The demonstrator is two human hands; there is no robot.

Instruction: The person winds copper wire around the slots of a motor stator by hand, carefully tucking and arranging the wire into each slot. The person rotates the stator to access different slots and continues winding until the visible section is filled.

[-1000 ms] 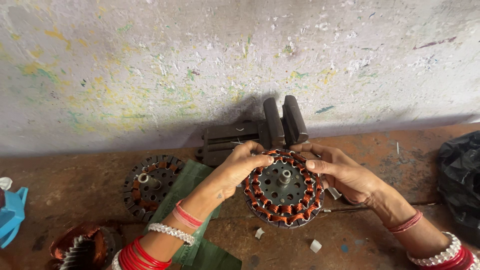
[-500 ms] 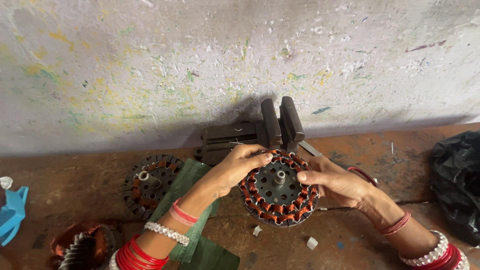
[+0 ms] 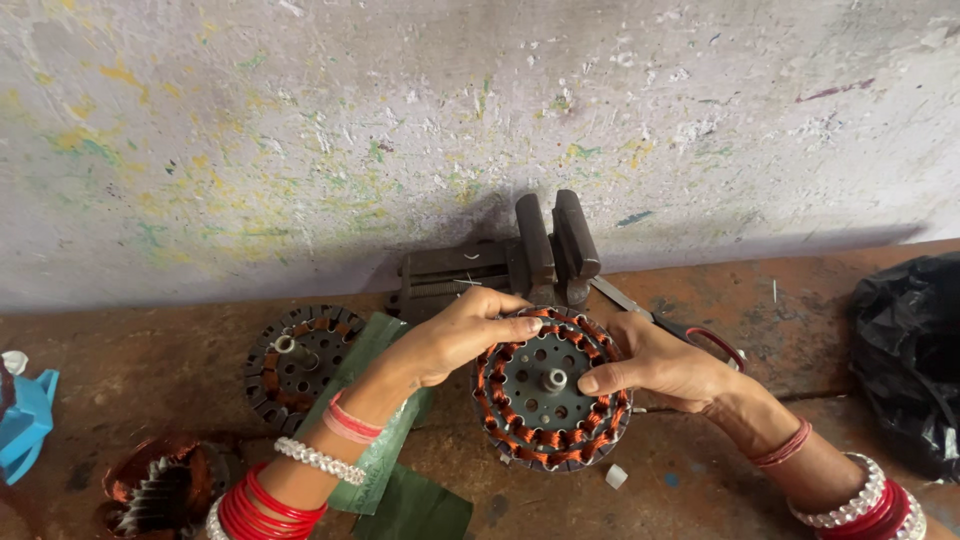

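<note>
A round motor stator (image 3: 552, 400) with copper windings around a grey perforated core stands tilted on the brown floor. My left hand (image 3: 463, 332) rests on its upper left rim, fingertips pinched at the windings. My right hand (image 3: 665, 362) grips its right side, thumb pressed on the core near the centre shaft. Both wrists wear red and white bangles.
A dark metal vise (image 3: 530, 255) sits against the paint-flecked wall behind the stator. Scissors with red handles (image 3: 690, 335) lie under my right hand. A second stator (image 3: 300, 362) lies left, green insulation sheets (image 3: 385, 470) beside it, a wound coil part (image 3: 155, 490) bottom left, a black bag (image 3: 910, 350) right.
My right hand slid from the stator's top rim down to its right side, thumb now on the core. The stator has tilted slightly. My left hand stays at the upper left rim.
</note>
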